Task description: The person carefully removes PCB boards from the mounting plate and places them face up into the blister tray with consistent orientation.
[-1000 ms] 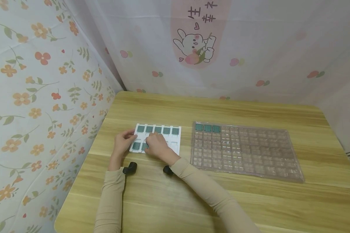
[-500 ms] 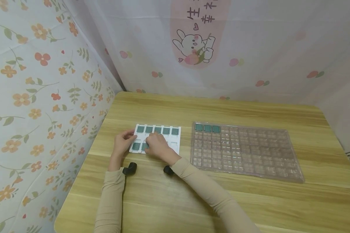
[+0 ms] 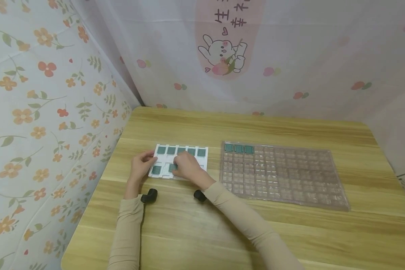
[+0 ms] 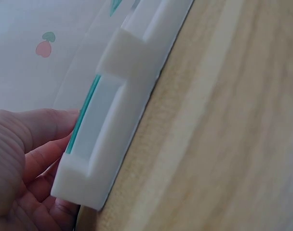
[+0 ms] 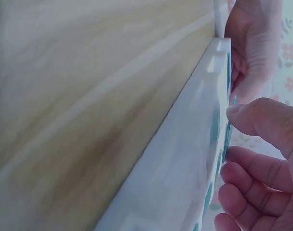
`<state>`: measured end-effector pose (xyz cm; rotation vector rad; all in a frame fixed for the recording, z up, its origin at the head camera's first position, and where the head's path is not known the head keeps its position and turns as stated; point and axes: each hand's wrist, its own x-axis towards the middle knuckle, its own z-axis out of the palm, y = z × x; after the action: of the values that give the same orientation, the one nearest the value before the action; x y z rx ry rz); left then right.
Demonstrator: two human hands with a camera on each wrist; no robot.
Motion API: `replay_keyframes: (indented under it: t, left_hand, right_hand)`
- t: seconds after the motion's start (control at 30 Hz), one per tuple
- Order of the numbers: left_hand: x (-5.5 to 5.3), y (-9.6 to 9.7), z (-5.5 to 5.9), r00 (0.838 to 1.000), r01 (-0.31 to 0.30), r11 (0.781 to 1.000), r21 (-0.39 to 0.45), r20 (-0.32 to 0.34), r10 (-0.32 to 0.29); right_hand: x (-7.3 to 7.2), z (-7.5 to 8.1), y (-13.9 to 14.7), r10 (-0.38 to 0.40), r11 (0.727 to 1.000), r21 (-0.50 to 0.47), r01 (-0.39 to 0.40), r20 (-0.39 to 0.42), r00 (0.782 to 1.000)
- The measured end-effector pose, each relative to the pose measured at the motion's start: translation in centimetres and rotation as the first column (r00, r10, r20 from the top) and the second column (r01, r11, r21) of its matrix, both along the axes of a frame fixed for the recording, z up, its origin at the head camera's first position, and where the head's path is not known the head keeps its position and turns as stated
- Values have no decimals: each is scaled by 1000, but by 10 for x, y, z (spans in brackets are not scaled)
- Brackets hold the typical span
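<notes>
A white tray [image 3: 162, 159] with small green circuit boards lies on the table in the head view. My left hand [image 3: 142, 167] grips its left edge; in the left wrist view the thumb [image 4: 50, 124] lies by a board's thin green edge. Over the tray's front row, my right hand [image 3: 189, 165] pinches one green circuit board [image 3: 172, 167]. In the right wrist view this board [image 5: 228, 137] stands edge-on between thumb and index finger. Another circuit board [image 3: 156, 170] sits in the front-left pocket. Several fill the back row, partly hidden by the right hand.
To the right lies a clear plastic tray [image 3: 283, 172] of many small pockets. Three green circuit boards [image 3: 239, 149] occupy its back-left corner. Black bent pieces [image 3: 150, 196] show at both wrists. Printed curtains [image 3: 168, 45] hang behind and left of the wooden table [image 3: 182, 232].
My right hand has shifted slightly right with the circuit board pinched in it, and the second front pocket it came from is now exposed. The left hand stays on the tray's edge.
</notes>
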<state>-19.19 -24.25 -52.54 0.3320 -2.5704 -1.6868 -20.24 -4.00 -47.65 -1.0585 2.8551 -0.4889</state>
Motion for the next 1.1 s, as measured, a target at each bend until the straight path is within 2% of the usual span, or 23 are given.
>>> replay_keyframes:
  t: [0.13,0.33,0.7,1.1]
  left_hand:
    - [1,-1,0,1000,-1,1000,-6,12,1]
    - [2,-2,3,1000,-1,1000,-17,9,1]
    - [3,-1,3,1000,3,1000,-21,12,-3]
    - [0,-1,0,1000,8,1000,-12,-9,-8]
  right_hand:
    - [-1,1,9,1,1000,-23,-1,2,1000]
    - [-4,4,21,-41,999,-32,43,39,998]
    - [-11,3,43,-49,991,-124,48,-5,999]
    - [-18,7,67,-91,989,-117,96,46,995]
